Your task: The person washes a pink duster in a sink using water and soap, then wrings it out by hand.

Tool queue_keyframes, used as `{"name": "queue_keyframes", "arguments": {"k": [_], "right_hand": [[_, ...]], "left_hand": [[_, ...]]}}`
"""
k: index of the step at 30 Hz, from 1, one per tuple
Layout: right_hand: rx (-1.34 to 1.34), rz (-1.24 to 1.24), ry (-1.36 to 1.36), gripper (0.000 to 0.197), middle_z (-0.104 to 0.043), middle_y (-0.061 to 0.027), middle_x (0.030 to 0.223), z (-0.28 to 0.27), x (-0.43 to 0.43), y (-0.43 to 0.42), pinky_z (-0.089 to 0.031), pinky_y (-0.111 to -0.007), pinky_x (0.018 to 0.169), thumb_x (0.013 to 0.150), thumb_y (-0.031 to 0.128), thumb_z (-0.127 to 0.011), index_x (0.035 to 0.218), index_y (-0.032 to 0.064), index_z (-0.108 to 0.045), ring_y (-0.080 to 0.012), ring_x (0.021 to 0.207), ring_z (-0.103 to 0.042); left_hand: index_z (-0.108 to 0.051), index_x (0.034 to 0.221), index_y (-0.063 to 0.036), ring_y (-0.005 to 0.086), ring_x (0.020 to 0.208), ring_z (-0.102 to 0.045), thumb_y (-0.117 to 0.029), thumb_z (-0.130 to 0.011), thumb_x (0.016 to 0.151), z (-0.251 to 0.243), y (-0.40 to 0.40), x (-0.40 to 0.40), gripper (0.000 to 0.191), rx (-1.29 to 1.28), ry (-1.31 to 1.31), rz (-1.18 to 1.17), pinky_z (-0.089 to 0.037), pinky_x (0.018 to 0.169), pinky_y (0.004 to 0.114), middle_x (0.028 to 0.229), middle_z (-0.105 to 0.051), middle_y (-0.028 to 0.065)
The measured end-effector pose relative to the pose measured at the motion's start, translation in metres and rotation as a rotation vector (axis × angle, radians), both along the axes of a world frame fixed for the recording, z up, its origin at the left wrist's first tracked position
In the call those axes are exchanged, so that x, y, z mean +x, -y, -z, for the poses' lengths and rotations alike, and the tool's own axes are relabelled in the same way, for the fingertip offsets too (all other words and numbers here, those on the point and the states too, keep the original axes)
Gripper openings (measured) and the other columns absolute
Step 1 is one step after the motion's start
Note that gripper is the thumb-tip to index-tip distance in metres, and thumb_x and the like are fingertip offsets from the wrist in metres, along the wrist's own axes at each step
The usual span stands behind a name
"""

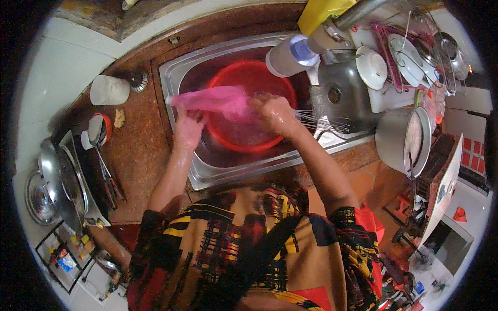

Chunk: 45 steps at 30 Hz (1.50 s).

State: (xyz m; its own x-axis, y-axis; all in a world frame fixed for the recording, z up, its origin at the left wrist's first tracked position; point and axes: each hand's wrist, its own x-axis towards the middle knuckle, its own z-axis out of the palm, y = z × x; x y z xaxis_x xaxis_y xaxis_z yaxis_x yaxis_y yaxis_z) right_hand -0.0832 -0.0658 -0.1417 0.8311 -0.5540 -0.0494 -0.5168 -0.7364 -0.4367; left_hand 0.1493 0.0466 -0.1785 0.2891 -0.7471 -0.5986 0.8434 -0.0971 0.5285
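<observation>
A wet pink cloth (221, 100) is stretched over a red plastic basin (253, 149), which stands in the left bowl of a stainless steel sink (168, 74). At the cloth's left end, my left hand (188, 126) grips its lower edge. My right hand (278, 114) is curled at the other end; it is wet, and its fingertips are blurred. A wire whisk (325, 119) shows just right of that hand, reaching over the divider towards the right bowl (346, 89); its handle is not visible. Above the basin hangs a white and blue faucet fitting (291, 56).
On the left counter are a white cup (110, 90), a drain strainer (139, 81), a red-rimmed bowl with utensils (102, 126) and a stove with a lidded pan (64, 182). At right stand a white bowl (371, 68), a dish rack (393, 58) and a large metal pot (397, 140).
</observation>
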Motion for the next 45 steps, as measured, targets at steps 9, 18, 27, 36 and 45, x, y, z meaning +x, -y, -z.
{"name": "queue_keyframes", "arguments": {"k": [9,18,27,36,45], "right_hand": [[-0.105,0.022,0.671,0.036,-0.055,-0.0123,0.077,-0.107,0.002,-0.008,-0.045,-0.038,0.062,0.061,0.017,-0.068,0.094,0.0039,-0.058,-0.0304,0.073,-0.055],[-0.146,0.323,0.591,0.007,-0.057,-0.0112,0.074,-0.018,-0.041,-0.009,-0.046,-0.038,0.059,0.072,0.009,-0.058,0.077,0.0057,-0.057,-0.0305,0.069,-0.056],[0.015,0.621,0.456,0.014,-0.059,-0.0146,0.071,-0.015,-0.075,-0.018,-0.045,-0.042,0.06,0.073,0.02,-0.059,0.079,0.0078,-0.058,-0.0338,0.069,-0.057],[-0.296,0.937,0.376,0.019,-0.059,-0.0153,0.081,-0.032,-0.128,0.042,-0.045,-0.039,0.063,0.071,0.017,-0.063,0.085,0.0051,-0.058,-0.0296,0.075,-0.057],[-0.49,0.74,0.198,0.024,-0.056,-0.0141,0.096,-0.055,-0.125,0.137,-0.045,-0.041,0.075,0.073,0.023,-0.059,0.091,0.0064,-0.058,-0.0312,0.094,-0.051]], "left_hand": [[-0.055,0.088,-0.0031,0.014,0.066,-0.057,-0.016,-0.058,0.081,-0.207,0.041,0.01,0.014,-0.331,0.95,-0.173,-0.045,0.059,0.026,0.079,-0.06,0.0083],[-0.06,0.072,-0.0002,0.0106,0.059,-0.054,-0.015,-0.067,0.075,-0.316,0.043,-0.02,0.016,-0.429,1.587,-0.189,-0.043,0.058,0.024,0.068,-0.06,0.0042],[-0.061,0.077,-0.0029,0.0124,0.062,-0.052,-0.034,-0.065,0.075,-0.313,0.046,-0.055,0.032,-0.438,1.594,-0.255,-0.042,0.061,0.026,0.067,-0.058,0.0032],[-0.054,0.104,-0.004,0.0165,0.088,-0.055,-0.009,-0.058,0.079,-0.2,0.083,-0.049,0.026,-0.268,0.841,0.582,-0.043,0.081,0.031,0.095,-0.059,0.0057],[-0.053,0.101,-0.0046,0.017,0.09,-0.054,-0.009,-0.054,0.083,-0.168,0.134,-0.091,0.019,-0.337,0.617,0.525,-0.044,0.081,0.031,0.096,-0.058,0.0054]]}}
